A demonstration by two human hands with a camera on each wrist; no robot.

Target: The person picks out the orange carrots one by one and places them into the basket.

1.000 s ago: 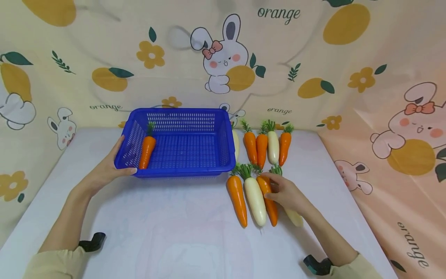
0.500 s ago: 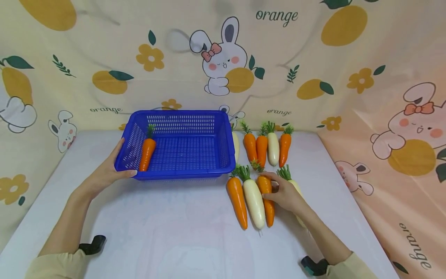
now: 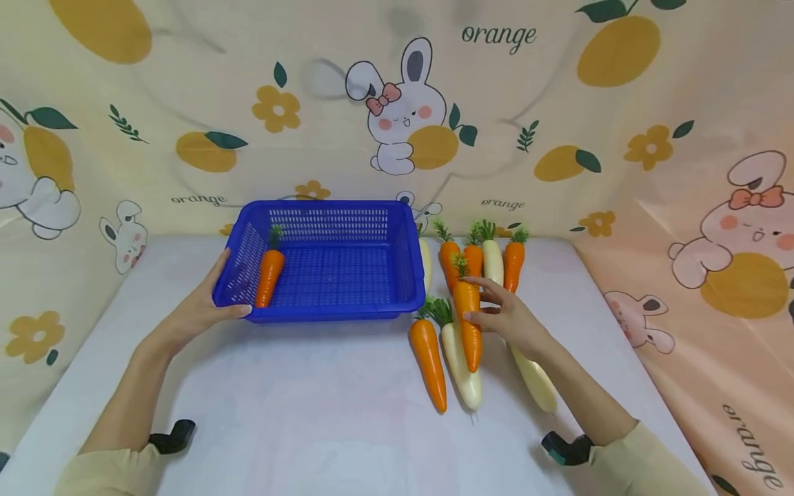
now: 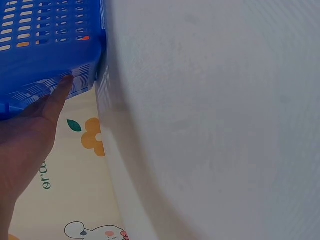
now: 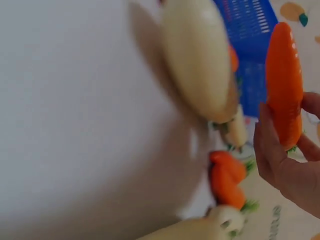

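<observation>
My right hand pinches an orange carrot with a green leafy top between thumb and fingers. The carrot is raised and overlaps a white radish in the head view; the right wrist view shows it upright against the fingers. At the left front corner of a blue plastic basket, my left hand holds on, thumb at the front rim and fingers along the left side. In the left wrist view those fingers lie against the basket's outside. Inside the basket, one carrot leans at the left end.
Beside the radish lie another carrot on its left and a second white radish, partly behind my right wrist. A back row of several carrots and radishes stretches right of the basket. A patterned cloth rises behind the white table.
My right hand has lifted the carrot from between the two front radishes and brought it up and slightly left. The left hand keeps its place on the basket.
</observation>
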